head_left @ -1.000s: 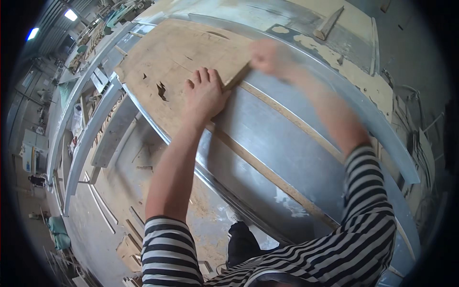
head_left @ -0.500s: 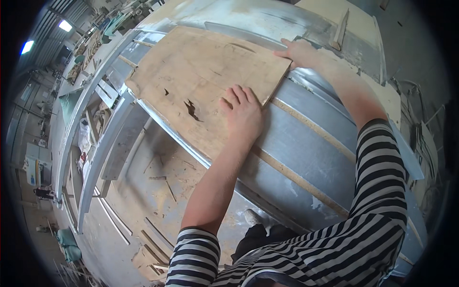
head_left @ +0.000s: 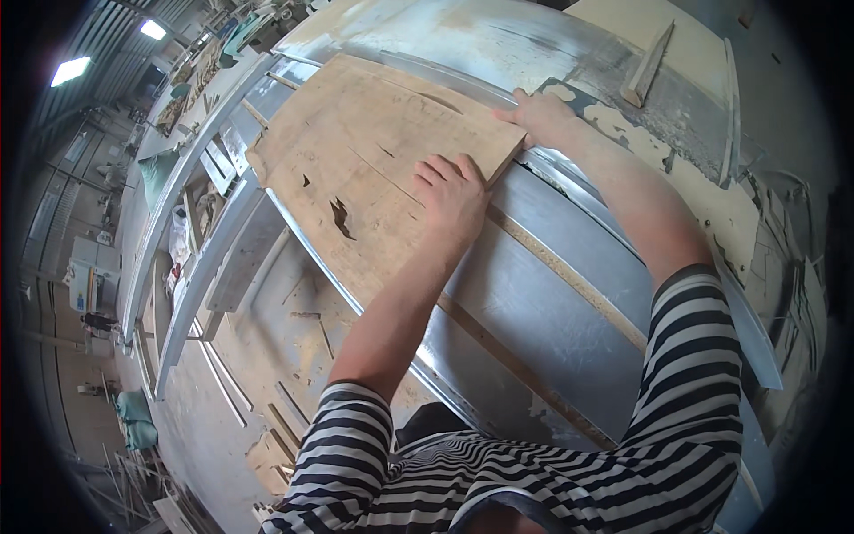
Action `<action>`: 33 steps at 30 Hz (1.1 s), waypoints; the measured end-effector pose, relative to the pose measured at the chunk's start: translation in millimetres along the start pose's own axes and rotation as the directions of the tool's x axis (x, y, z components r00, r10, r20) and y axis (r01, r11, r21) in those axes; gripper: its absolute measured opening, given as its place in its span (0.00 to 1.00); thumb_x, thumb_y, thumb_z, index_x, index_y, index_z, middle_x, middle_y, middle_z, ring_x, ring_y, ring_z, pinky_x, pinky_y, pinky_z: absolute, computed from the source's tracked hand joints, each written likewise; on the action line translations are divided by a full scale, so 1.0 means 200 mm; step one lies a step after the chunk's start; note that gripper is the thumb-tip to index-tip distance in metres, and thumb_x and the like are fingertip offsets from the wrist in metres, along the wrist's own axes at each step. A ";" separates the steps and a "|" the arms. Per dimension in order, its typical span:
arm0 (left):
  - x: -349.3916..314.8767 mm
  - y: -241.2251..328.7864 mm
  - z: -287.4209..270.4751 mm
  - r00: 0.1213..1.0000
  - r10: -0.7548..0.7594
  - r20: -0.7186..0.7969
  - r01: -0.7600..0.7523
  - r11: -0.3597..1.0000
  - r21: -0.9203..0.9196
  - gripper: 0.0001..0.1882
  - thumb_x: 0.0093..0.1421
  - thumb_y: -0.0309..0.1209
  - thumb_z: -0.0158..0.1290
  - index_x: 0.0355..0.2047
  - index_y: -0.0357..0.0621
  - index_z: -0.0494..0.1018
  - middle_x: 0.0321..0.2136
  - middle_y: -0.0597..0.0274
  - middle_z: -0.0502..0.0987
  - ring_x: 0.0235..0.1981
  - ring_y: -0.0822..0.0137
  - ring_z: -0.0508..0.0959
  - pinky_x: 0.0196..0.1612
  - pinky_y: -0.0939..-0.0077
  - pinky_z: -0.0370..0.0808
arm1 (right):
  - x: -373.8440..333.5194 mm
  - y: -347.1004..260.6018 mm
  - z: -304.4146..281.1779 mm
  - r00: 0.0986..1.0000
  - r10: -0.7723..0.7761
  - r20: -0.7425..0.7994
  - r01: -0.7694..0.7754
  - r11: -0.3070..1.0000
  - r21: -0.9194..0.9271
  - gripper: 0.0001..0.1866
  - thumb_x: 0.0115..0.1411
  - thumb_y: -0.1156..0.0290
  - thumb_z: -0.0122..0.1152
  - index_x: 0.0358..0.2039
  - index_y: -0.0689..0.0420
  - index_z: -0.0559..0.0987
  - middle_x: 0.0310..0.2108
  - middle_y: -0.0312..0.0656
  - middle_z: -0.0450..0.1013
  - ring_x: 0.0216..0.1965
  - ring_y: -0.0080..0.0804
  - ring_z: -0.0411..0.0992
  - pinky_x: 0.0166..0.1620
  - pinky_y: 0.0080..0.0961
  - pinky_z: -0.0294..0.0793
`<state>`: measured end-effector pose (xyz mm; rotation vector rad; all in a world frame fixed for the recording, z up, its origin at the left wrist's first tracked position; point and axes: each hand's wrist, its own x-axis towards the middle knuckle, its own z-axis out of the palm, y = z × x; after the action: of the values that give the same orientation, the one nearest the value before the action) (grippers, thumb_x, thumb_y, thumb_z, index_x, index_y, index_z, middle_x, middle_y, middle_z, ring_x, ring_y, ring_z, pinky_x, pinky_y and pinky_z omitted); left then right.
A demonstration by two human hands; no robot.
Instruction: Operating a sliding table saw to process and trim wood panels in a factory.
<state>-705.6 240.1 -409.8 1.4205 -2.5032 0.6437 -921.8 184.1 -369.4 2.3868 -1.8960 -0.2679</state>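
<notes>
A worn plywood sheet (head_left: 356, 133) with a few dark holes lies across a curved frame covered in grey metal sheets (head_left: 569, 311). At the sheet's right-hand edge, my left hand (head_left: 452, 203) has its fingers bent on the top face and its palm against the edge; its thumb is hidden. My right hand (head_left: 541, 118) grips the far right corner, its fingers partly hidden behind the edge. The sheet's right-hand edge looks slightly raised, with its side face showing between my hands.
Pale strips (head_left: 569, 276) run between the metal sheets. Curved frame ribs (head_left: 200, 267) stand to the left. A loose wooden stick (head_left: 648, 64) rests on the stained surface at the far right. Scrap wood strips (head_left: 285, 427) lie on the floor below.
Both hands and the plywood sheet have shifted a little left along the frame. The sheet's right-hand edge shows more of its side, and my left fingers are more bent. The view has turned slightly.
</notes>
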 end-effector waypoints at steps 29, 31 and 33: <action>0.19 -0.24 0.19 0.995 -0.001 0.099 0.002 1.000 -0.015 0.34 0.55 0.50 0.57 0.52 0.35 0.64 0.43 0.34 0.67 0.44 0.43 0.68 0.45 0.51 0.67 | 0.30 -0.09 -0.10 0.999 0.022 -0.033 -0.030 0.961 -0.276 0.43 0.39 0.47 0.74 0.59 0.23 0.69 0.62 0.43 0.62 0.68 0.52 0.48 0.62 0.77 0.30; 0.20 -0.26 0.19 0.993 -0.006 0.121 0.008 1.000 -0.021 0.34 0.56 0.49 0.57 0.53 0.35 0.63 0.43 0.34 0.67 0.45 0.43 0.68 0.45 0.51 0.67 | 0.33 -0.10 -0.10 0.999 0.029 -0.026 -0.035 0.963 -0.267 0.42 0.39 0.47 0.74 0.59 0.23 0.69 0.61 0.43 0.63 0.68 0.52 0.48 0.62 0.76 0.29; 0.21 -0.27 0.20 0.992 -0.003 0.124 0.008 0.999 -0.036 0.34 0.56 0.49 0.57 0.53 0.35 0.63 0.43 0.34 0.67 0.45 0.43 0.68 0.45 0.52 0.67 | 0.34 -0.10 -0.10 0.999 0.037 -0.018 -0.041 0.964 -0.263 0.42 0.40 0.48 0.74 0.59 0.23 0.69 0.61 0.43 0.63 0.68 0.52 0.49 0.62 0.76 0.29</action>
<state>-679.1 166.4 -414.6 1.4971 -2.5893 0.5216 -884.3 121.0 -359.8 2.1703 -1.7731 -0.4688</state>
